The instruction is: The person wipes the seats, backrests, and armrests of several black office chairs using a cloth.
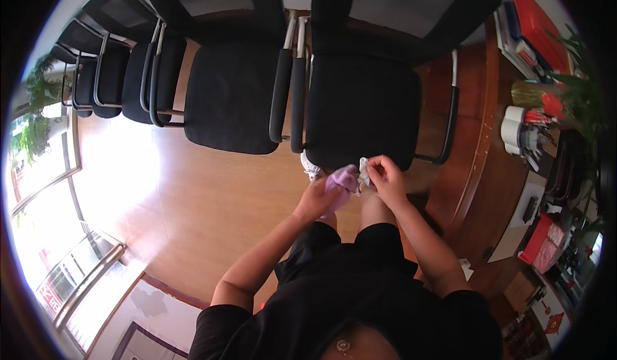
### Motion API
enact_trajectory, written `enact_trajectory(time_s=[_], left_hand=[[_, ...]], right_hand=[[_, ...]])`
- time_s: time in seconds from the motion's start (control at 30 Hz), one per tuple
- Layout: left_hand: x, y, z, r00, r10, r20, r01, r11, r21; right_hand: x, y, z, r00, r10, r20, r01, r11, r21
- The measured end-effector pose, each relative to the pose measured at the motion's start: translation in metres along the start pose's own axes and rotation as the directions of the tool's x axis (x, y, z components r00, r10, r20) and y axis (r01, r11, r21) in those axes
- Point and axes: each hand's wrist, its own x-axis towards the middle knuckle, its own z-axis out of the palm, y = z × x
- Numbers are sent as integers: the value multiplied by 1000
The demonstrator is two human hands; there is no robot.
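My left hand [315, 198] is closed around a crumpled light purple cloth [342, 181], which bunches up past the fingers and hangs a little below them. Just to its right, my right hand [389, 181] pinches a small white crumpled piece [364, 170] between thumb and fingertips; it looks soft, but its kind cannot be made out. Both hands are close together above my knees, in front of the seat of a black chair [361, 106]. A white shoe [310, 165] shows partly behind the purple cloth.
Another black armchair [232, 96] stands to the left, with several more in a row beyond. At the right runs a wooden desk [472, 148] bearing a white pen holder [512, 130], folders and a plant [581, 96]. Bright glass doors [48, 167] are at the far left.
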Motion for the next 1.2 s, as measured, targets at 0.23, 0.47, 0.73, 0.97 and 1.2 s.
enact_trajectory(time_s=[0.23, 0.47, 0.73, 0.97, 1.2], left_hand=[[128, 53, -92, 569, 753, -329, -308, 567, 764], [225, 77, -112, 437, 849, -298, -165, 401, 901], [123, -52, -39, 417, 818, -395, -7, 438, 899], [212, 64, -93, 460, 816, -351, -174, 470, 865], [204, 42, -73, 483, 820, -307, 21, 340, 940]], right_hand=[[119, 14, 46, 990, 133, 49, -141, 964, 225], [179, 21, 76, 999, -22, 37, 16, 989, 147], [91, 111, 64, 991, 116, 62, -121, 989, 83], [262, 2, 90, 938, -345, 25, 345, 939, 10], [253, 62, 78, 992, -107, 62, 105, 994, 30]])
